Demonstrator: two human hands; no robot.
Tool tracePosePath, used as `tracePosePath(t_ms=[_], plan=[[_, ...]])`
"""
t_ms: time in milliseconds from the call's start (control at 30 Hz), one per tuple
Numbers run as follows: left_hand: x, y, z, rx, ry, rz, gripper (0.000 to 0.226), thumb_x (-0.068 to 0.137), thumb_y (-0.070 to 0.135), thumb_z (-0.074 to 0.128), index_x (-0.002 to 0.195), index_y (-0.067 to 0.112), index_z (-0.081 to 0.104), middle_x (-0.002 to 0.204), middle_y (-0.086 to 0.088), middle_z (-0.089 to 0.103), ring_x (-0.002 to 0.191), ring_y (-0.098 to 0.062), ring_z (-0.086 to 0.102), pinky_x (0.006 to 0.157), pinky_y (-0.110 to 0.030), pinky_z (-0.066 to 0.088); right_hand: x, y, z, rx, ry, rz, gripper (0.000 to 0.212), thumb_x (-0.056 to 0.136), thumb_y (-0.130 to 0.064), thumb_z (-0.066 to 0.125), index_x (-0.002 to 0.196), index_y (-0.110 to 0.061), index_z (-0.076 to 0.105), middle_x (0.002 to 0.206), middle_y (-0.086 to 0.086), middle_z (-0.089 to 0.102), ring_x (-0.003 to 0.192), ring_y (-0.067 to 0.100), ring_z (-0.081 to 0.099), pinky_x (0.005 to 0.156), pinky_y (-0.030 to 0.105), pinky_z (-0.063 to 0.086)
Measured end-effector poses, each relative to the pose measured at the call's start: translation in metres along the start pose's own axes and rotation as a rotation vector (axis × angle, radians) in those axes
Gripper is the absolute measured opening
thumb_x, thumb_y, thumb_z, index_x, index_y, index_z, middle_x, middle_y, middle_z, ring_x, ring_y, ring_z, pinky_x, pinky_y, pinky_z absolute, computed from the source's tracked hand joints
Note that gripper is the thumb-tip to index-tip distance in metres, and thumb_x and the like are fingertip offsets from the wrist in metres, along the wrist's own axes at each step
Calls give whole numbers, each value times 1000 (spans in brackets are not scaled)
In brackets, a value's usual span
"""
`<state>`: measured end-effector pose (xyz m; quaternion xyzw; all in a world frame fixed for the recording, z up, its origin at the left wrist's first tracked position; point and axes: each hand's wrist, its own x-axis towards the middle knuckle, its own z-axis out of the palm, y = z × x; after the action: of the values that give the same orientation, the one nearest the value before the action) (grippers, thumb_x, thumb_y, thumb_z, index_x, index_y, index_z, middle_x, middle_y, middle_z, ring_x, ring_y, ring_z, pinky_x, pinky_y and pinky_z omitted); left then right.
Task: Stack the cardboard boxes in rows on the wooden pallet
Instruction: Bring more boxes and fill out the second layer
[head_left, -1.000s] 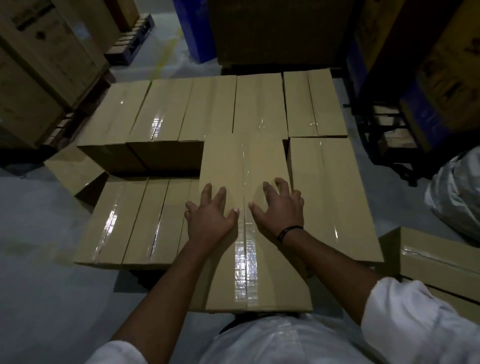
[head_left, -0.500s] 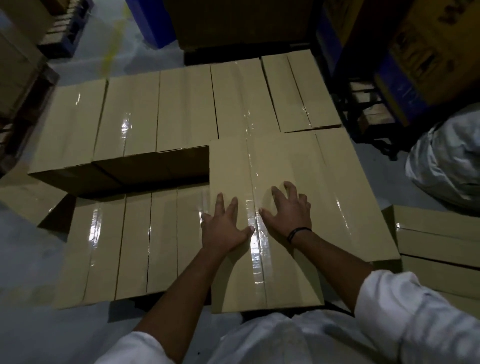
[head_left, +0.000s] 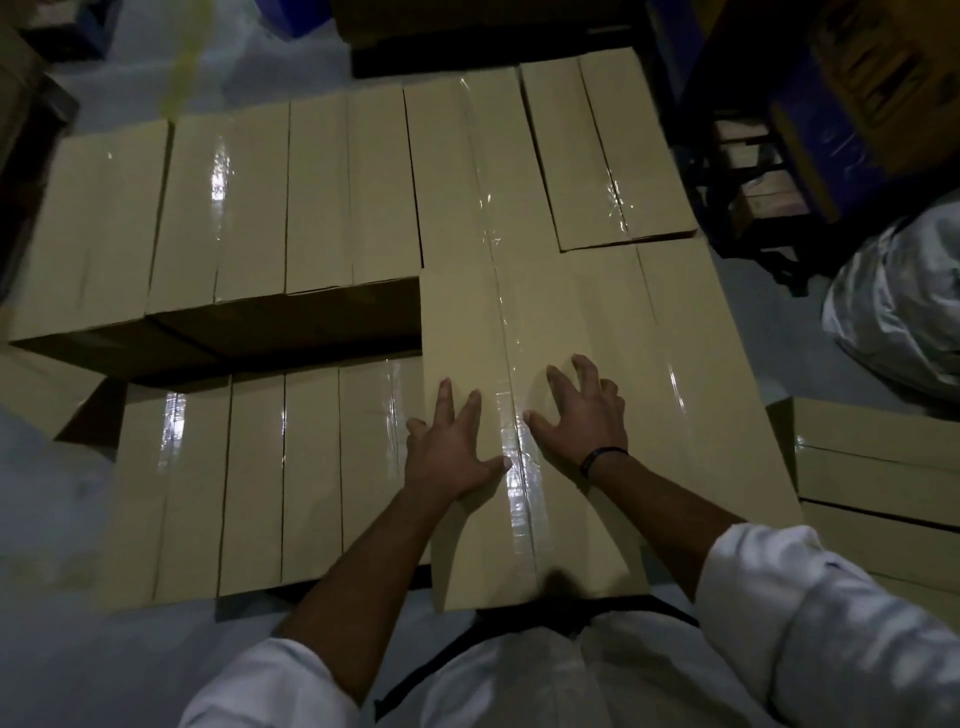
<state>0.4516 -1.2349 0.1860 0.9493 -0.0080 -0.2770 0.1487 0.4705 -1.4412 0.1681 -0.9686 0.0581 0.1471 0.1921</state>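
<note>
A lower row of boxes (head_left: 249, 483) lies at 9 o'clock of the hands. The left hand (head_left: 449, 452) and right hand (head_left: 582, 415) press flat, fingers spread, on the top box (head_left: 460, 322), one either side of its tape seam (head_left: 519, 499). A neighbouring box (head_left: 717, 395) sits against it at 3 o'clock.

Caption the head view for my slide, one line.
Left hand and right hand press down on a taped cardboard box lying in the upper layer, beside the lower front row.

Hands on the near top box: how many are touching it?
2. Left hand presses flat on the box, left of its taped seam; right hand rests right of it, fingers spread. No other hands visible.
</note>
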Motion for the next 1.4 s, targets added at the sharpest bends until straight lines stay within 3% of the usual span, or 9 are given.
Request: tracePosePath(t_ms=[533, 700, 1033, 1400], plan=[[36, 3, 24, -17, -2, -24, 109, 79, 70, 70, 162, 40, 6, 168, 1, -24, 145, -54, 17, 117, -54, 24, 32, 13, 24, -11, -49, 17, 78, 82, -65, 58, 151, -36, 33, 165, 0, 5, 139, 40, 24, 113, 55, 31], [43, 0, 34, -7, 15, -16, 111, 77, 72, 71, 162, 40, 6, 168, 2, -25, 140, -53, 26, 114, -52, 29, 35, 19, 30, -52, -57, 18, 80, 83, -65, 59, 151, -36, 31, 165, 2, 4, 140, 40, 20, 111, 55, 33], [45, 3, 49, 1, -28, -18, 110, 81, 62, 74, 161, 39, 3, 165, 1, -31, 141, -55, 22, 111, -55, 35, 46, 31, 32, -151, -152, 60, 87, 83, -61, 65, 154, -33, 22, 166, 8, -2, 142, 40, 12, 110, 55, 32], [50, -7, 55, -12, -50, -10, 112, 80, 60, 76, 161, 40, 2, 165, 1, -31, 143, -59, 20, 109, -57, 37, -36, 74, 45, -231, -167, -32, 91, 87, -66, 54, 158, -24, 16, 167, 14, -4, 152, 35, 2, 117, 52, 19]])
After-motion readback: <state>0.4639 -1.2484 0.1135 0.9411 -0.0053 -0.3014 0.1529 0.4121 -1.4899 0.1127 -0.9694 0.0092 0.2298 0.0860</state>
